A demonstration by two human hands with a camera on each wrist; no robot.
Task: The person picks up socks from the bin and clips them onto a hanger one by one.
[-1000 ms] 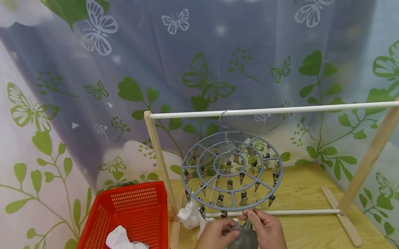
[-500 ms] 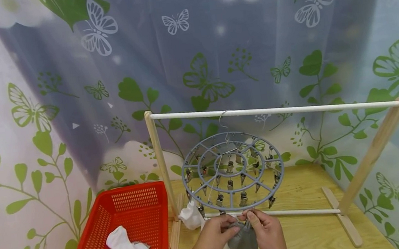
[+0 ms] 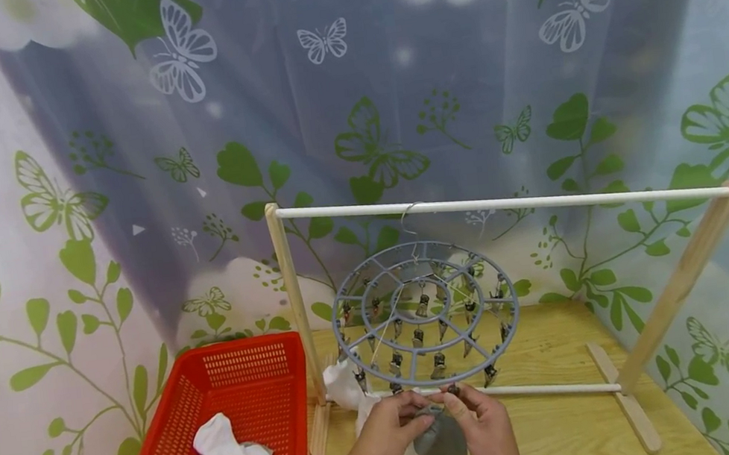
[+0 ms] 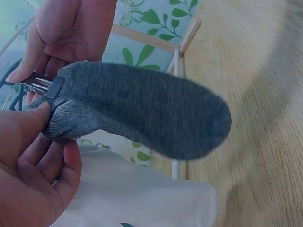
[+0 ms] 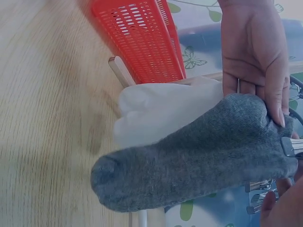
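Observation:
A grey sock hangs toe down below the front rim of the round clip hanger. With thumb and fingers my left hand pinches one side of its cuff, as the left wrist view shows close up. My right hand grips a metal clip, whose dark pad lies on the other side of the cuff. Whether the clip is fully closed cannot be told. Beside the grey sock, white socks hang from the hanger's left side.
The hanger's hook sits on the white top bar of a wooden-legged rack. Several clips dangle from the rings. At left stands a red basket with a white sock and something grey under it.
The hanger has turned slightly, its front clips shifting left. A clip now shows in my right fingers at the sock's cuff. Both hands have stayed close to the same place.

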